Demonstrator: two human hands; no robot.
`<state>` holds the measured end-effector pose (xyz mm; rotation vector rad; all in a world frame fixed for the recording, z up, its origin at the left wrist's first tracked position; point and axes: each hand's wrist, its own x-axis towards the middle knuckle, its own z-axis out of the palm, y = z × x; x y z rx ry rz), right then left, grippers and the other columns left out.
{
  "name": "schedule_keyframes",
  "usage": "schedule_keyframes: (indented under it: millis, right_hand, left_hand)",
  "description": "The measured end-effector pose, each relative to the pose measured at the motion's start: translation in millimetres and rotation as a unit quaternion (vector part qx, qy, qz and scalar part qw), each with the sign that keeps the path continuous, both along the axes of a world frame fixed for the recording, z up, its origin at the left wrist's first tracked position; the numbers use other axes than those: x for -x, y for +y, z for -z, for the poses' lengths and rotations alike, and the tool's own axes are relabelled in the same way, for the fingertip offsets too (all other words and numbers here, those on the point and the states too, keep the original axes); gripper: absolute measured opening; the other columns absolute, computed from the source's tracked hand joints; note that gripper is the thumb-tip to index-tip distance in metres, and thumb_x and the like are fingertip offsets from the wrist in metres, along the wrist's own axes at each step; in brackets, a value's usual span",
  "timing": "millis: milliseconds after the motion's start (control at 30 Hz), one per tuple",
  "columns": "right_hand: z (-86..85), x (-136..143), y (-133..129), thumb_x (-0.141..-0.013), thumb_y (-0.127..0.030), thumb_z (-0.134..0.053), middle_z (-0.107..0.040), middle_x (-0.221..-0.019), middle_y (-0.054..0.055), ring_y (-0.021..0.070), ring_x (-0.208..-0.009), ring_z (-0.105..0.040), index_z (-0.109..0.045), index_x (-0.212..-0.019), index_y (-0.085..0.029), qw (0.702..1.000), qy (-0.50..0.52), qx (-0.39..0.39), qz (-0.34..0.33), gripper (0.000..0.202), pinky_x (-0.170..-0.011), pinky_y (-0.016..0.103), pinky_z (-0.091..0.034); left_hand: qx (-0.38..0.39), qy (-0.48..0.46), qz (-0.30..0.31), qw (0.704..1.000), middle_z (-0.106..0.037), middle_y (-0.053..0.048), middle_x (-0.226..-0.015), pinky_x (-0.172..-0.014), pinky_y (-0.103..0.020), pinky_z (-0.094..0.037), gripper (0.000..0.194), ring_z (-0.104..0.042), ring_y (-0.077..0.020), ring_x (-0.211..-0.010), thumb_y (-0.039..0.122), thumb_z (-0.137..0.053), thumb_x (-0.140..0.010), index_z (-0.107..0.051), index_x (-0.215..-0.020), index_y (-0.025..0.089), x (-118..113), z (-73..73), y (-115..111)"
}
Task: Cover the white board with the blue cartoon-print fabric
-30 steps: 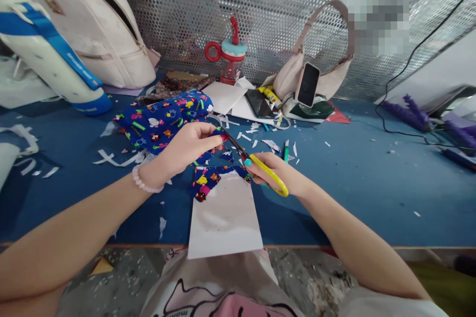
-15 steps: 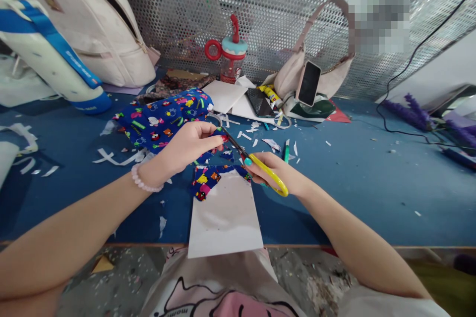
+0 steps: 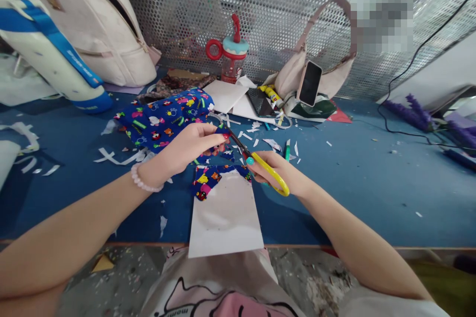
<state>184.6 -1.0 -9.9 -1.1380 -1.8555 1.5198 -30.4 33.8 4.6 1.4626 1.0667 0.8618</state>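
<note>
Little has moved since the earlier frame: the left hand [image 3: 186, 146] and the yellow-handled scissors [image 3: 259, 161] have shifted very slightly, while the white card [image 3: 226, 223] keeps its place, overhanging the table's near edge. Measured from that card, the scissors lie at one o'clock, blades pointing toward eleven; how far the blades part, I cannot tell. Right-hand [image 3: 279, 164] fingers curl closed around the handles. Left thumb and forefinger pinch together on a scrap of blue cloth [image 3: 222, 130] beside the blade tips, at twelve. Cartoon-print fabric [image 3: 208, 178] covers the card's far left corner. Farther out, a larger printed cloth [image 3: 163, 121] spreads at eleven, a red-handled tumbler [image 3: 233, 59] stands at twelve, and a smartphone [image 3: 310, 84] leans against a shoulder bag [image 3: 288, 73] at one.
</note>
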Motion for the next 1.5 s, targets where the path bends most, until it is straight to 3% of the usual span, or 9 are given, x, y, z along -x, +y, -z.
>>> schedule_keyframes:
  millis: [233,733,1067,1500]
  right_hand:
    - [-1.8,0.7,-2.7,-0.079,-0.072,-0.058,-0.029,-0.052,-0.010,0.0042,-0.045,-0.023,-0.038,-0.066,-0.021,0.999,0.020,0.020,-0.017,0.056,-0.043,0.021,-0.020]
    - [5.8,-1.8,-2.3,-0.084,-0.074,-0.050,-0.037,-0.057,-0.008,0.0055,-0.046,-0.029,-0.040,-0.070,-0.021,0.999,0.033,0.020,-0.035,0.056,-0.045,0.024,-0.025]
    - [7.5,-0.8,-2.8,-0.086,-0.069,-0.053,-0.039,-0.056,-0.007,0.0059,-0.046,-0.031,-0.041,-0.070,-0.021,0.998,0.044,0.019,-0.042,0.052,-0.044,0.024,-0.024]
    - [6.5,1.5,-4.8,-0.086,-0.064,-0.055,-0.042,-0.059,-0.006,0.0070,-0.048,-0.033,-0.042,-0.072,-0.020,0.999,0.028,0.026,-0.034,0.047,-0.046,0.025,-0.025]
  left_hand:
    - [0.042,-0.051,-0.014,0.998,-0.056,0.002,-0.060,-0.054,-0.021,-0.040,0.020,-0.049,-0.0083,-0.055,0.034,-0.069,-0.065,-0.059,-0.062,0.017,1.0,6.8,2.4]
    - [-0.070,0.059,-0.041,0.995,-0.041,0.008,-0.051,-0.042,-0.022,-0.024,0.021,-0.033,-0.0059,-0.043,0.035,-0.059,-0.071,-0.049,-0.061,0.020,-1.0,-7.3,-10.3]
    - [-0.073,0.051,-0.027,0.996,-0.047,0.005,-0.055,-0.048,-0.023,-0.031,0.021,-0.040,-0.0083,-0.049,0.037,-0.059,-0.071,-0.054,-0.064,0.018,0.1,-0.7,-7.3]
    - [-0.059,0.035,-0.050,0.996,-0.043,0.006,-0.054,-0.046,-0.022,-0.026,0.023,-0.036,-0.0074,-0.049,0.036,-0.058,-0.068,-0.048,-0.057,0.019,-3.0,-2.7,-9.4]
